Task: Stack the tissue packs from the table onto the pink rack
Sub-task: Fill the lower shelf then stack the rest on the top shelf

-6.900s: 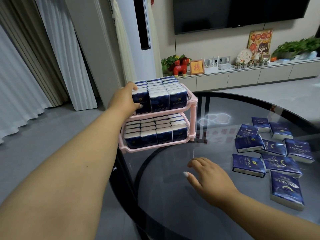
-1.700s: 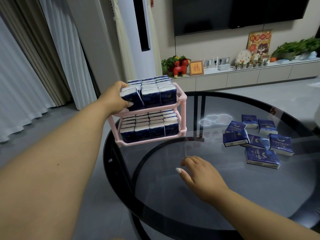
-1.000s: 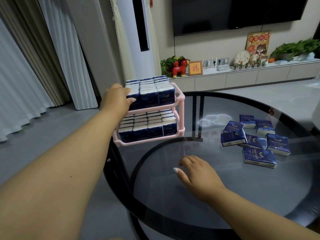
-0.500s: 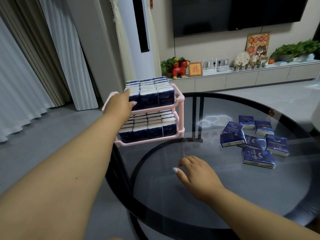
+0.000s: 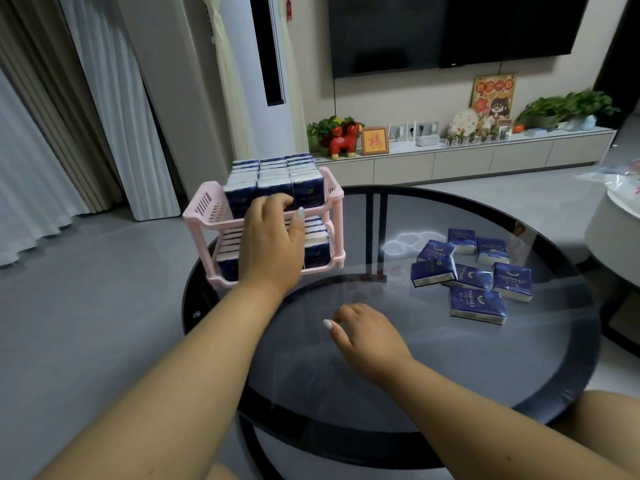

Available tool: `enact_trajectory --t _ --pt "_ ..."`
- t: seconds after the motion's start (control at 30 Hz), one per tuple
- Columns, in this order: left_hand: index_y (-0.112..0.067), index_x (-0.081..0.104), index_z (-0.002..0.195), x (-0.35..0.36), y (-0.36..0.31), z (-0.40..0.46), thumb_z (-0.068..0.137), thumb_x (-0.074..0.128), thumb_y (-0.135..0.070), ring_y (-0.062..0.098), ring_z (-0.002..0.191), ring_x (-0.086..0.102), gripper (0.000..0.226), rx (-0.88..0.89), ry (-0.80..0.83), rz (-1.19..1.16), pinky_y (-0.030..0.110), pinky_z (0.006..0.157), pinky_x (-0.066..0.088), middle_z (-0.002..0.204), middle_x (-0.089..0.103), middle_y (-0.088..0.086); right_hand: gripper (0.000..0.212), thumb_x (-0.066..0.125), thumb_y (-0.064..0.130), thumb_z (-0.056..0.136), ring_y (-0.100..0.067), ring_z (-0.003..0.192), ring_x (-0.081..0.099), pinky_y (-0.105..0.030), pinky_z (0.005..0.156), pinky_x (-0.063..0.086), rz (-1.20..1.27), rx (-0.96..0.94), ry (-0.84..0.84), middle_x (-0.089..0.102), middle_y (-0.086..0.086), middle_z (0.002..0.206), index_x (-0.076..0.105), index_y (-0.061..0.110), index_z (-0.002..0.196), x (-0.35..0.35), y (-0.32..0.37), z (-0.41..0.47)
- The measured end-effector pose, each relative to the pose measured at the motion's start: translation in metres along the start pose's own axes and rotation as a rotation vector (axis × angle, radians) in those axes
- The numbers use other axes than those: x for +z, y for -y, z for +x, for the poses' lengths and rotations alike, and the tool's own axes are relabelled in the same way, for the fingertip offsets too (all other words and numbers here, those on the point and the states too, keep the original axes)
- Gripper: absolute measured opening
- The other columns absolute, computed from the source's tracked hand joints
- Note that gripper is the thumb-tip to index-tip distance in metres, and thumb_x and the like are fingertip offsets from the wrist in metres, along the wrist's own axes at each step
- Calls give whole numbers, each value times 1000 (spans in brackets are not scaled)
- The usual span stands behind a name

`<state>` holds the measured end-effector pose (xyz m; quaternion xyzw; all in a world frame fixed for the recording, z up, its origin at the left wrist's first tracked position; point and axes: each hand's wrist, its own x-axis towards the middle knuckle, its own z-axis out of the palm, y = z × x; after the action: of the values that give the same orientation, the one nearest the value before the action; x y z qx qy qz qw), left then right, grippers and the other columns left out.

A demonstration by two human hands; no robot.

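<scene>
The left hand is reaching over the pink rack, fingers curled loosely at its upper-tier packs. The right hand is resting relaxed on the glass table; six loose tissue packs are lying far right.

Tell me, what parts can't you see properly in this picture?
- Head view: the left hand covers the middle of the pink rack, hiding some lower-shelf packs and whether its fingers hold a pack.
- Right hand: only its back shows, so its fingertips on the glass table are hidden.
- Loose tissue packs: they overlap, so any underneath can't be counted.
</scene>
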<state>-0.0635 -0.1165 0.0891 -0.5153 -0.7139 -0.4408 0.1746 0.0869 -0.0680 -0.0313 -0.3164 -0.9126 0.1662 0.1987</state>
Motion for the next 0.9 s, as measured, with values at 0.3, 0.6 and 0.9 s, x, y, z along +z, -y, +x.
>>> enact_trajectory --t 0.3,0.6,0.9 --pt "-12 55 110 49 -19 -93 100 46 -27 9 89 47 20 -289 227 -264 13 72 31 111 51 2 25 51 34 95 -11 71 48 -31 64 37 358 191 -189 52 7 75 49 22 73 -22 -21 -13" --pt "-25 47 98 74 -40 -121 101 40 -38 11 92 48 15 -516 405 -282 21 68 32 108 53 -4 58 66 46 80 -31 119 36 -41 103 28 -76 881 -623 44 -12 125 44 11 120 -65 -86 -37" --pt "-24 55 97 77 -33 -128 98 47 -35 11 92 59 13 -497 360 -413 25 77 44 99 62 -7 64 68 51 71 -27 111 46 -39 96 36 -34 820 -520 53 -8 115 46 12 116 -58 -93 -34"
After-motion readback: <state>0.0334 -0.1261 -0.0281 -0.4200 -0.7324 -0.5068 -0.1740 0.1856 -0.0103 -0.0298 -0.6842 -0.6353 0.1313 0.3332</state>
